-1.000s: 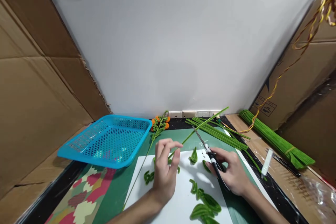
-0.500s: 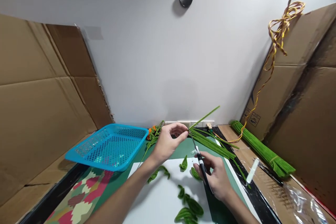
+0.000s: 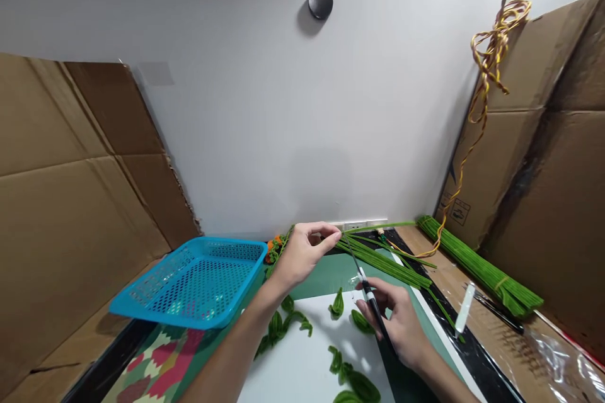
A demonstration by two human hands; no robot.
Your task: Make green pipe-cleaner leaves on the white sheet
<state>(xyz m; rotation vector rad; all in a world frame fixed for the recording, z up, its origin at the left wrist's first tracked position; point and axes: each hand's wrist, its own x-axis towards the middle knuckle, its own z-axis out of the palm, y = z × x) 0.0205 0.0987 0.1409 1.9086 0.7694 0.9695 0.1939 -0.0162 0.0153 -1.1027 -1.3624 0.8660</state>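
Note:
My left hand [image 3: 306, 253] pinches the end of a green pipe cleaner [image 3: 378, 226] between thumb and fingertips. From there the stem runs almost level to the right. In my right hand [image 3: 394, 318] is a slim black-handled tool [image 3: 373, 307] with white bands and a thin metal tip; its exact kind is unclear. The tip reaches up to the pipe cleaner beside my left fingertips. Behind lie loose green pipe cleaners [image 3: 387, 262]. Several curled green leaf shapes [image 3: 362, 385] rest on a white sheet [image 3: 307, 365] below my hands.
A blue plastic basket [image 3: 198, 277] stands at the left, with orange flowers [image 3: 273, 247] beside it. A bundle of green pipe cleaners [image 3: 477, 264] lies right, near a white strip [image 3: 465, 308] and a black pen-like tool [image 3: 501, 315]. Cardboard [image 3: 543, 201] walls both sides.
The pipe cleaner's free end has swung down from an upward slant to nearly level. My hands keep the same hold. The whole view has shifted slightly.

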